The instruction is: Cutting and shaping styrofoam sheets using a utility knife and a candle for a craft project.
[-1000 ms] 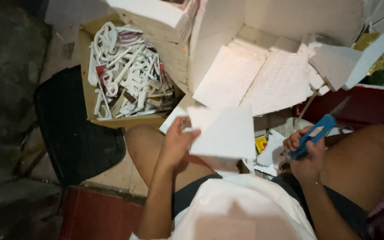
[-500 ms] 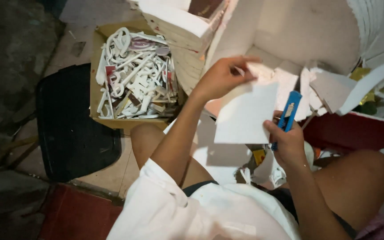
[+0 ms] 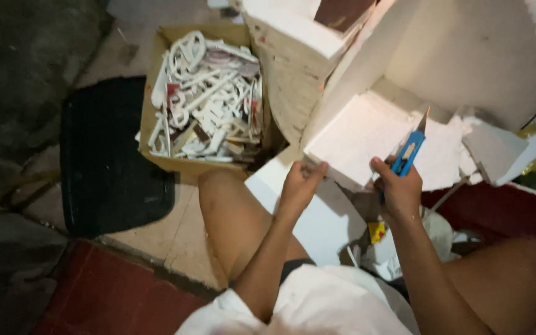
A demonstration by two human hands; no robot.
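My left hand (image 3: 301, 180) grips the near edge of a white foam board (image 3: 367, 133) lying among a pile of foam pieces. Next to it, my right hand (image 3: 397, 189) is closed around a blue utility knife (image 3: 408, 152), whose blade points up over the board. A second white foam sheet (image 3: 317, 217) lies flat under both forearms, between my bare knees.
A cardboard box (image 3: 156, 93) full of white cut foam shapes stands at the upper left. A black mat (image 3: 110, 158) lies left of it. Thick foam blocks (image 3: 299, 43) and large sheets lean at the top right. A small yellow object (image 3: 376, 231) lies on the floor.
My left hand came down from high on a lifted foam sheet and now holds the edge of a board on the pile. My right hand with the knife stayed beside it.
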